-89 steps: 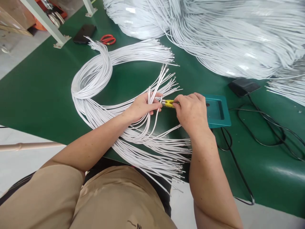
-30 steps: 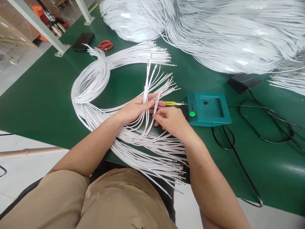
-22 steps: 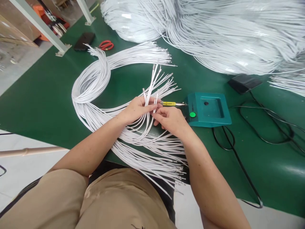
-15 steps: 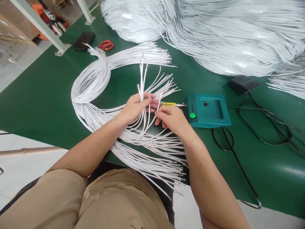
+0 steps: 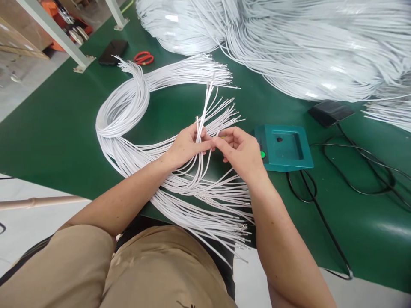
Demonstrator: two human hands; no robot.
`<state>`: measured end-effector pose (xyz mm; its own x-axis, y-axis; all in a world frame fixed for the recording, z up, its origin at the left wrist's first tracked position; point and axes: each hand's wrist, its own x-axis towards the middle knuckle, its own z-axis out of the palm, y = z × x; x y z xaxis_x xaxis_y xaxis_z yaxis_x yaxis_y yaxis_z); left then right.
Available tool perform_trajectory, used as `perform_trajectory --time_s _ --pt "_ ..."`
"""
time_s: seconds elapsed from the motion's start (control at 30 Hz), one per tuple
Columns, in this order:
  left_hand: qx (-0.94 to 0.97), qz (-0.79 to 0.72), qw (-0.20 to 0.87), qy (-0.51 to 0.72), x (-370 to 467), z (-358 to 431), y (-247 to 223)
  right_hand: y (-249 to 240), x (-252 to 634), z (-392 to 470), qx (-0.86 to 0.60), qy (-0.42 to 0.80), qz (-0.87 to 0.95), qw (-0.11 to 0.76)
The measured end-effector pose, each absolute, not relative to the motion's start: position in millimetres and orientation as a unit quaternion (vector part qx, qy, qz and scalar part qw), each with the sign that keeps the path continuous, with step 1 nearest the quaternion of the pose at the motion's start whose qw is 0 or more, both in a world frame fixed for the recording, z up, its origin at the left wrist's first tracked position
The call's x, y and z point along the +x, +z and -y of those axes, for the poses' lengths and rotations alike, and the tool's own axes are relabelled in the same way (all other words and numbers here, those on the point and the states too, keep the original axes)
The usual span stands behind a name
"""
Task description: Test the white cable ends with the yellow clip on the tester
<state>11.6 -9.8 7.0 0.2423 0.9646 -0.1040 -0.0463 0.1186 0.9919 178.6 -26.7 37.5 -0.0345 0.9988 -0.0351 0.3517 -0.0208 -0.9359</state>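
Several white wires (image 5: 204, 107) stand up out of my left hand (image 5: 186, 145), whose fingers are closed round them. Beside it, my right hand (image 5: 240, 149) pinches a single white wire (image 5: 210, 156), its thumb and fingertips meeting the left hand's fingertips. The end of that wire is hidden by the fingers. Below and around both hands spreads a looped bundle of white wires (image 5: 123, 107), many with small metal ends. Just right of my right hand sits a teal device (image 5: 305, 147) with a green button (image 5: 263, 154). A yellow-handled tool is almost wholly hidden behind the right hand.
Red-handled scissors (image 5: 143, 58) and a black flat object (image 5: 113, 52) lie at the back left, near a metal post (image 5: 58, 34). Large heaps of white wire (image 5: 305, 51) fill the far side. A black pedal-like box (image 5: 330, 113) and black cables (image 5: 324, 218) lie right on the green table (image 5: 362, 231).
My right hand has moved up with its wire and now meets the left hand's fingertips. The wires in my left hand have tilted to the right. The yellow tool has become mostly covered.
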Motion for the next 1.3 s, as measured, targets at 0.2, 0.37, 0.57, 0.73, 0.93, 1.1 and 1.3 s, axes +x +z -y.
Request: perform_trajectory --time_s 0.2,0.37,0.57,0.73,0.93,1.1,1.3 --pt "0.570 -0.447 0.572 0.385 11.2 13.2 5.7 37.4 174.7 29.0 -0.572 0.455 0.523 0.439" --pt "0.569 -0.438 0.579 0.385 10.0 13.1 5.8 36.1 179.5 26.9 -0.521 0.527 0.485 0.464" --pt "0.519 -0.401 0.632 0.413 12.9 14.2 9.2 34.1 175.4 25.4 -0.475 0.611 0.411 0.481" --pt "0.511 -0.392 0.632 0.431 17.3 14.3 10.7 36.6 173.5 25.8 -0.457 0.643 0.394 0.472" --pt "0.561 -0.386 0.610 0.406 21.4 18.5 10.7 35.2 175.6 23.6 -0.457 0.653 0.399 0.453" --pt "0.569 -0.368 0.607 0.415 21.2 19.2 10.4 32.3 178.0 22.9 -0.424 0.699 0.376 0.436" --pt "0.559 -0.378 0.597 0.435 18.2 17.3 9.0 30.1 181.5 21.8 -0.389 0.739 0.337 0.435"
